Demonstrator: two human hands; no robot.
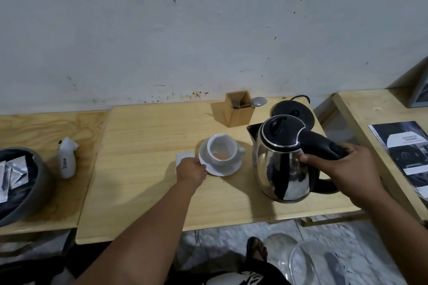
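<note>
Two hands: saucer rim, kettle handle

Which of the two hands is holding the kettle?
The right hand, curled round the black handle of the steel kettle; the left hand instead grips the rim of the white saucer under the cup.

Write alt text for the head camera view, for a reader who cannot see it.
A person's right hand grips the black handle of a steel kettle beside a white cup on a saucer, whose rim the left hand holds, on a wooden table. Behind stand a wooden box with a spoon and the kettle's base.
</note>
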